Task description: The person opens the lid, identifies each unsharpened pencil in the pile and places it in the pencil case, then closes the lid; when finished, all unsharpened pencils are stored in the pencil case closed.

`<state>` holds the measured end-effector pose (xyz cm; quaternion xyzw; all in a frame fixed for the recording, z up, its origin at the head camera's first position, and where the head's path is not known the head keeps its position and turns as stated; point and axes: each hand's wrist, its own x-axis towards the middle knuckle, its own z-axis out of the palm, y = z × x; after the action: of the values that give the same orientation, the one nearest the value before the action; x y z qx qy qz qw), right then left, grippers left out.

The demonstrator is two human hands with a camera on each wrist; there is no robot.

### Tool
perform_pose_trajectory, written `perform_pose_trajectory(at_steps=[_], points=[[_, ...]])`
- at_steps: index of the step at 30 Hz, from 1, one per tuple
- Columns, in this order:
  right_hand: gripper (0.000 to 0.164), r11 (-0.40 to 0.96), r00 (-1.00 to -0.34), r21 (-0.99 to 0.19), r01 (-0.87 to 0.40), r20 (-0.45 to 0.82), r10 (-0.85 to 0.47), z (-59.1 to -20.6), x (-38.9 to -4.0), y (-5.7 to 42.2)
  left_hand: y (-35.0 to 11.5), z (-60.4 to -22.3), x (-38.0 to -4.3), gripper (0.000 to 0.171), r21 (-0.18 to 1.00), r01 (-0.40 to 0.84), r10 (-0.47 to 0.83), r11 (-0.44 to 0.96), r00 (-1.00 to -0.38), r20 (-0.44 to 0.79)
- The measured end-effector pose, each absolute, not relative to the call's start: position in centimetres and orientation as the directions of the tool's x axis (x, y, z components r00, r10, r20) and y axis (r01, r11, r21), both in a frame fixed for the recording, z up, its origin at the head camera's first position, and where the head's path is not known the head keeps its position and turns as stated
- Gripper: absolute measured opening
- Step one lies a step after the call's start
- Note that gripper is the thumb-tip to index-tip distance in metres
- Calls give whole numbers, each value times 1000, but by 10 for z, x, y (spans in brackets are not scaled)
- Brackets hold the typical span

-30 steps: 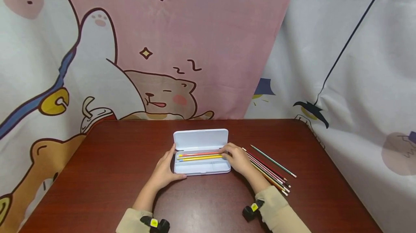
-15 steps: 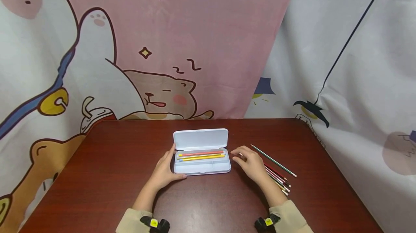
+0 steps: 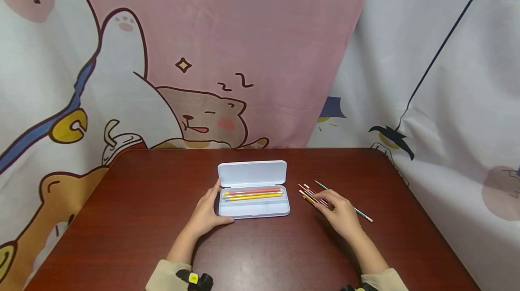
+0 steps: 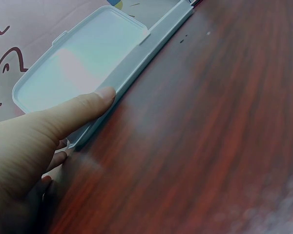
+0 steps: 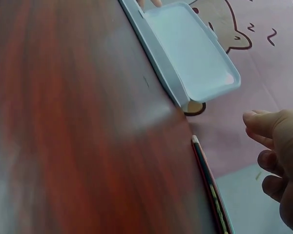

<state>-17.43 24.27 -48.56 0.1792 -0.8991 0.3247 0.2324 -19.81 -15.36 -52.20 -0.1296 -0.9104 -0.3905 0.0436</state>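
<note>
A pale pencil case point(image 3: 252, 210) lies with its lid raised on the table. Several pencils point(image 3: 253, 196), yellow and orange-red, lie side by side in its back compartment. My left hand point(image 3: 205, 213) holds the case at its left end, thumb along the front edge and fingers round the back corner. To the right of the case, my right hand point(image 3: 338, 214) is over a bunch of loose pencils point(image 3: 309, 193), fingers bent. In the right wrist view nothing shows between its thumb and fingers, and the loose pencils lie below them, apart. The hand partly covers the bunch in the head view.
A green pencil point(image 3: 363, 214) lies behind the right hand, apart from the bunch. The dark red wooden table point(image 3: 134, 219) ends at a printed cloth backdrop point(image 3: 260, 56). The front tray of the case has a divider point(image 3: 266, 207).
My right hand has drawn back from inside the case and moved right, over the loose pencils. A yellow pencil it was touching now lies in the case. The left hand stays put.
</note>
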Motion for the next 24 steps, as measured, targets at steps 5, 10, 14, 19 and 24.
perform_pose_trajectory(at_steps=[5,10,14,19,24], points=[[26,747,-836,-492,-448,526,-155,-487,-166,257,-153,-522,-198,128,702,267,198,660,-963,180],[26,770,-857,-493,-404,498,-131,-489,-157,269,-153,-522,-198,128,701,260,199,664,-965,169],[26,789,-871,-489,-373,478,-116,-492,-150,278,-153,-522,-198,128,703,254,195,664,-967,165],[27,808,-892,-489,-330,442,-97,-498,-141,288,-152,-521,-198,127,706,252,195,662,-967,163],[28,821,-903,-487,-298,423,-77,-503,-134,295,-152,-521,-198,127,707,256,195,660,-966,168]])
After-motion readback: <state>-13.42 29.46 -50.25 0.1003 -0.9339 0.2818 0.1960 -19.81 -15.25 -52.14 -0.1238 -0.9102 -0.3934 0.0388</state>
